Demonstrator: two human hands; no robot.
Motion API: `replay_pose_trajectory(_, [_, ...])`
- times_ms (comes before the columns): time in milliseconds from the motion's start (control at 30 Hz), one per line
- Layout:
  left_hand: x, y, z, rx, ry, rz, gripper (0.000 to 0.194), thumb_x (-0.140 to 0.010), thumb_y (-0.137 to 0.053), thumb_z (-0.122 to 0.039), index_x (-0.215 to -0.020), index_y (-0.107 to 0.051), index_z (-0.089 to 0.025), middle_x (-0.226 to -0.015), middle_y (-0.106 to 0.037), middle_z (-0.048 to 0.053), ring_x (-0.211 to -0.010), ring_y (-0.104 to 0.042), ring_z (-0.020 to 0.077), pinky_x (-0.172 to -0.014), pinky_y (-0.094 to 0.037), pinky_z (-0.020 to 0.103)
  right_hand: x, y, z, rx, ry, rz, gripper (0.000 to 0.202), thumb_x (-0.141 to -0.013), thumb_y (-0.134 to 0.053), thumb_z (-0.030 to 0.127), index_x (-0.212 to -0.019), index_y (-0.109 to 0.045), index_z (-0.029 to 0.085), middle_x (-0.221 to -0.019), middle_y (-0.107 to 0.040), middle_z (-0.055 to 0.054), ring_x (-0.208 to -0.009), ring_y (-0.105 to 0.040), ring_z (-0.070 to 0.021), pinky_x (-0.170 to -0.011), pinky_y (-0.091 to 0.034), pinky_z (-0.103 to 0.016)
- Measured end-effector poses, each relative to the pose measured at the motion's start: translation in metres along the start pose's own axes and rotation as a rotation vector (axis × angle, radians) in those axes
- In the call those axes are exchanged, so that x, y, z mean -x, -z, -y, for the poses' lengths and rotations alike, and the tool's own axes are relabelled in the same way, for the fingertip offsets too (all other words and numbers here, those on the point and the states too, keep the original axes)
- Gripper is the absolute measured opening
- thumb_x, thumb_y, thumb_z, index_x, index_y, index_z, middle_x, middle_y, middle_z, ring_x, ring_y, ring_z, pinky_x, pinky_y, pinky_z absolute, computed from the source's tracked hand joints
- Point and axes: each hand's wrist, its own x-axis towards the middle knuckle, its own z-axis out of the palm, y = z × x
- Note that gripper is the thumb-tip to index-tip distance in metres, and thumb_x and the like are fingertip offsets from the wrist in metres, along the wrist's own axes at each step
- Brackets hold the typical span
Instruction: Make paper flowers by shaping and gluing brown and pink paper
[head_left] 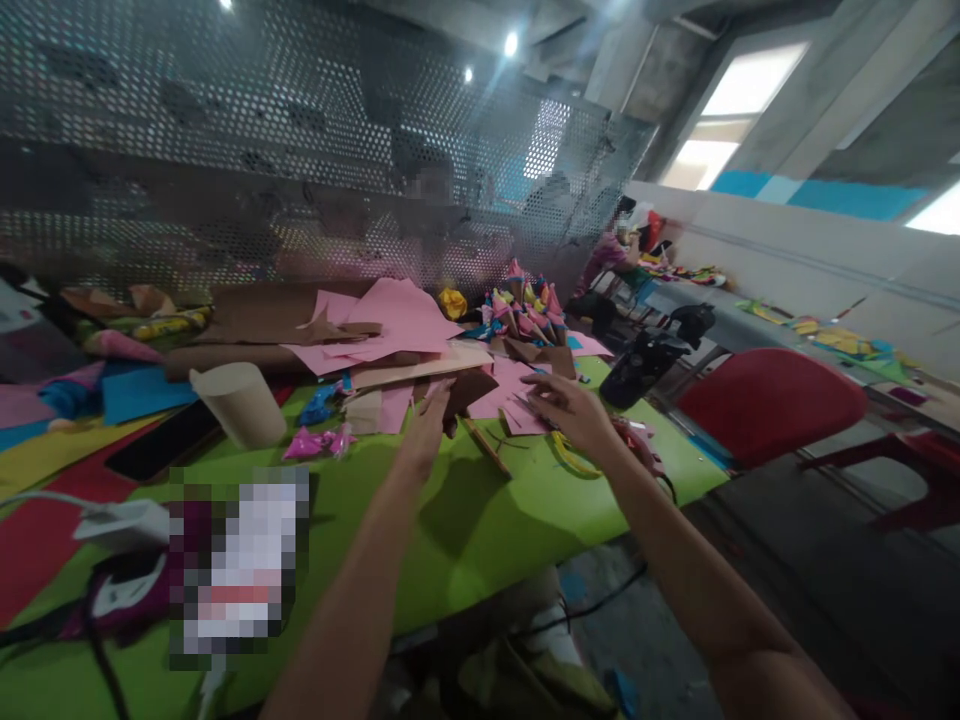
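**Brown paper piece in hand above a cluttered green tabletop: likely faults, then appearance**

L hand [433,418] pinches a brown paper piece [472,390] by its left side; R hand [564,402] is at the right, apart from the piece, its fingers bent. A thin greyish item shows at the R fingertips, but whether they grip it or merely pass over it cannot be told (too small, blurred). Pos. of the piece: in front of the wearer, btwn the 2 hands, raised over the near part of the green table [540,510].

Poss. faults: w/ only 1 hand on the paper, its free end could swing or bend, esp. if the R hand pushes against it. A tight pinch could crease it. If dropped, it might get mixed up w/ the pink paper [502,384] close by, or land on the brown strip [487,450] just below. The red tool [641,447] (poss. a glue gun; ID unsure) lies near the R forearm, so its dark cord [670,488] could be snagged by a sleeve or elbow.

Appearance: matte, dark brown, flat-faced, tapering to a pointed corner at right; prob. stiff, thin card or kraft-type stock. Left part hidden by fingers; any fold can't be confirmed.
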Motion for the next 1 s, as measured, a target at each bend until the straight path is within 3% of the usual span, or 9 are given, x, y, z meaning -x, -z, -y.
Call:
replay_pose_trajectory(100, [0.001,0.003,-0.003,-0.047,-0.011,0.019,0.046,-0.087,-0.059,-0.053,-0.117,-0.072,-0.021,-0.082,-0.071,0.004,-0.066,-0.056,0.0129,-0.061,-0.043,0.024,-0.024,-0.03,0.015,-0.271,-0.009,0.015,0.041,-0.084,-0.064,0.043,-0.119,-0.069,0.022,-0.091,-0.067,-0.003,-0.062,-0.058,-0.0125,-0.059,-0.052,-0.028])
replay_pose_trajectory(267, [0.002,0.004,-0.012,-0.164,-0.085,0.022,0.048,-0.088,-0.059,-0.051,-0.123,-0.069,-0.02,-0.091,-0.072,0.006,-0.065,-0.053,0.0126,-0.06,-0.041,0.024,-0.043,-0.061,0.027,-0.457,0.011,-0.007,0.029,-0.08,-0.069,0.045,-0.097,-0.072,0.021,-0.095,-0.066,-0.004,-0.071,-0.059,-0.0136,-0.065,-0.053,-0.029])
replay_pose_trajectory(433, [0.0,0.0,-0.012,-0.258,-0.078,0.085,0.049,-0.083,-0.067,-0.047,-0.124,-0.07,-0.021,-0.087,-0.072,0.004,-0.064,-0.052,0.0127,-0.059,-0.041,0.024,-0.039,-0.074,0.022,-0.741,-0.042,-0.056,0.03,-0.078,-0.073,0.048,-0.091,-0.064,0.023,-0.084,-0.063,-0.001,-0.073,-0.059,-0.0142,-0.066,-0.052,-0.028])
replay_pose_trajectory(600, [0.002,0.0,-0.009,-0.2,-0.061,0.149,0.05,-0.07,-0.079,-0.032,-0.118,-0.073,-0.023,-0.114,-0.075,0.006,-0.102,-0.064,0.0227,-0.088,-0.05,0.032,-0.034,-0.079,0.012,-0.933,-0.142,0.003,0.042,-0.069,-0.081,0.047,-0.098,-0.06,0.024,-0.077,-0.062,0.002,-0.069,-0.059,-0.0149,-0.065,-0.051,-0.029])
replay_pose_trajectory(700, [0.004,0.001,-0.01,-0.099,0.055,0.177,0.058,-0.061,-0.085,-0.028,-0.117,-0.073,-0.02,-0.114,-0.075,0.007,-0.105,-0.066,0.0254,-0.091,-0.051,0.035,-0.034,-0.077,0.012,-0.968,-0.147,0.047,0.04,-0.071,-0.079,0.046,-0.099,-0.061,0.023,-0.075,-0.063,0.002,-0.069,-0.06,-0.015,-0.069,-0.051,-0.031])
replay_pose_trajectory(833, [0.007,0.0,-0.011,0.096,0.172,0.004,0.045,-0.068,-0.083,-0.038,-0.107,-0.074,-0.018,-0.111,-0.076,0.01,-0.096,-0.07,0.0236,-0.079,-0.057,0.032,-0.035,-0.076,0.013,-0.912,-0.128,0.018,0.034,-0.074,-0.074,0.04,-0.102,-0.064,0.022,-0.071,-0.06,0.003,-0.067,-0.056,-0.0138,-0.066,-0.047,-0.027])
replay_pose_trajectory(1000, [0.007,-0.001,-0.011,0.195,0.169,-0.164,0.035,-0.073,-0.08,-0.041,-0.099,-0.072,-0.019,-0.105,-0.077,0.007,-0.086,-0.071,0.0186,-0.065,-0.056,0.026,-0.034,-0.081,0.01,-0.8,-0.115,-0.009,0.034,-0.072,-0.068,0.032,-0.105,-0.065,0.021,-0.071,-0.06,0.003,-0.069,-0.057,-0.0146,-0.067,-0.045,-0.027])
